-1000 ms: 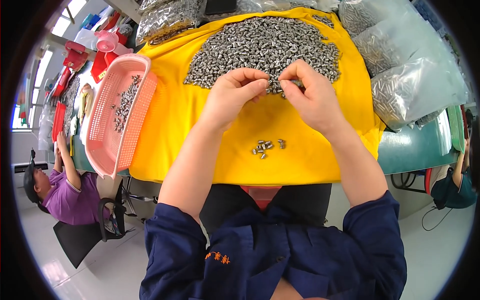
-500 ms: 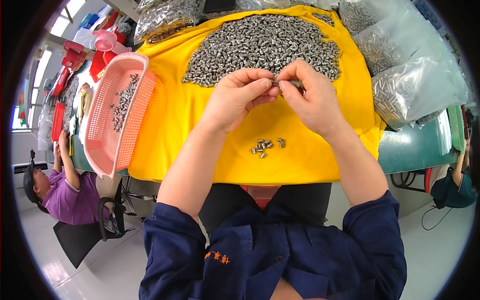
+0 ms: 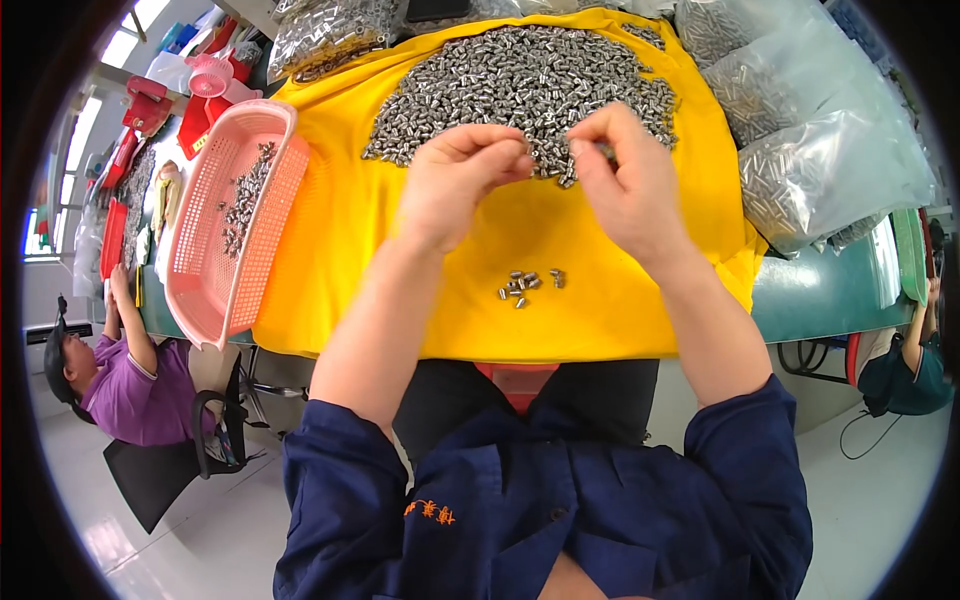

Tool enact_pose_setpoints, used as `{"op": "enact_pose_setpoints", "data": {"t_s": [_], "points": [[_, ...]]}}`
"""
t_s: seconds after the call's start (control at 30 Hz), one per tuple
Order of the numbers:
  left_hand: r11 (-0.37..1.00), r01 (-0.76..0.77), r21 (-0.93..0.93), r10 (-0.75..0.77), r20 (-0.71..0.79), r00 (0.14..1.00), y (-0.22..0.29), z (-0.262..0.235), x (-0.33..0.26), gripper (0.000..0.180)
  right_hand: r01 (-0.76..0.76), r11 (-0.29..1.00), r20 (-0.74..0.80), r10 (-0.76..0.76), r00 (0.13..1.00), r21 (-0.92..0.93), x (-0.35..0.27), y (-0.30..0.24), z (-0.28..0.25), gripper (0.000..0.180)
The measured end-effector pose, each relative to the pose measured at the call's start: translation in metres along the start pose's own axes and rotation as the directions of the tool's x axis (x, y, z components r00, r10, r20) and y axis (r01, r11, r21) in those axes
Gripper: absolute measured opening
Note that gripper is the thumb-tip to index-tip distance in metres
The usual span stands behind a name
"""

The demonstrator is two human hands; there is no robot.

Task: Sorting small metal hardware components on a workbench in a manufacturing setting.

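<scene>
Basket [image 3: 272, 225] (pink) with small metal parts [image 3: 243, 205]

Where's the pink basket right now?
In the head view, the pink basket stands on the left, by the yellow cloth, left of the left hand.

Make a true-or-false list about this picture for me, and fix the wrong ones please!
1. A big heap of metal pieces lies on a yellow cloth. True.
2. The left hand and right hand are clasped together. False: there is a gap between them.
3. A little group of metal pieces lies nearer the person than the heap does. True.
4. The pink basket is on the right. False: it is on the left.
5. The person's sleeves are yellow. False: they are dark blue.
</scene>
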State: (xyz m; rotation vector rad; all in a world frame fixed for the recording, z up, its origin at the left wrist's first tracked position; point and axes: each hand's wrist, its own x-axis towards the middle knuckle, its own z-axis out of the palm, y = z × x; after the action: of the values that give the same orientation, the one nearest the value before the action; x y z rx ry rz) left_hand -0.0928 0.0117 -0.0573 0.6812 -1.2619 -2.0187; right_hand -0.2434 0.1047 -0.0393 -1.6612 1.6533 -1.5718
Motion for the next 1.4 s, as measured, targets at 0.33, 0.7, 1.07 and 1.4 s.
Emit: {"op": "enact_pose_setpoints", "data": {"t_s": [0.33,0.7,1.07,1.4], "points": [[0.496,-0.417,0.762,0.004,0.478,0.878,-0.002,0.021,-0.045,0.014,0.004,1.0,-0.109,-0.003,0.994,0.009,0.006,0.002,-0.013,0.008],[0.023,-0.334,0.942,0.122,0.329,0.936,-0.015,0.038,0.01,0.013,-0.003,1.0,-0.122,0.002,0.993,-0.013,0.008,0.002,-0.013,0.009],[0.483,-0.164,0.86,0.046,0.162,0.986,-0.001,0.032,-0.002,0.011,-0.023,1.0,-0.084,0.024,0.996,0.014,0.007,0.001,-0.015,0.008],[0.987,-0.049,0.155,0.026,0.145,0.989,-0.005,0.003,0.001,0.014,-0.104,0.992,0.198,0.088,0.976,0.073,0.005,-0.002,-0.009,0.005]]}}
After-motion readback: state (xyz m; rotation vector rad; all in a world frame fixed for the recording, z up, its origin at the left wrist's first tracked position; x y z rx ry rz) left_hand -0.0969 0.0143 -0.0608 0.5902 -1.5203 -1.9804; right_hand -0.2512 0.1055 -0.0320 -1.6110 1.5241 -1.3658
